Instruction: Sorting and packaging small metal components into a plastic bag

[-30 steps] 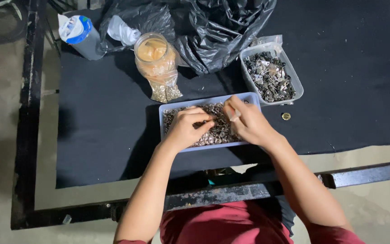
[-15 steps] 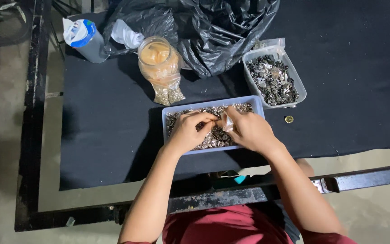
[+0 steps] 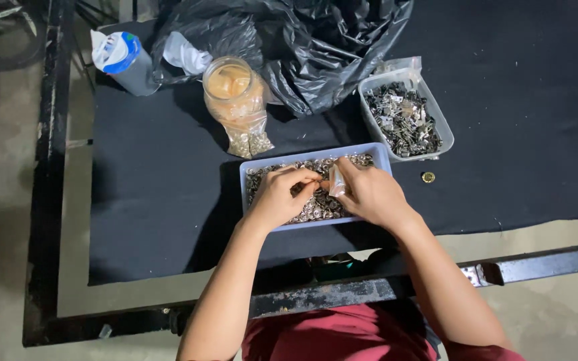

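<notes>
A pale blue tray (image 3: 380, 156) full of small silvery metal pieces (image 3: 318, 207) sits on the black table top. Both my hands rest over it. My left hand (image 3: 279, 196) has its fingers curled and pinched together over the pieces. My right hand (image 3: 367, 194) pinches a small clear plastic bag between thumb and fingers at the tray's middle. The two hands almost touch.
A clear tub (image 3: 439, 120) of dark metal parts stands at the back right, a small gold piece (image 3: 428, 177) lying in front of it. A plastic jar (image 3: 233, 90), a bag of small parts (image 3: 251, 140), a black plastic sack (image 3: 316, 47) and a blue-capped bottle (image 3: 123, 59) stand behind.
My hands stay over the blue tray. The right hand's small clear bag has moved closer to the left hand's fingertips.
</notes>
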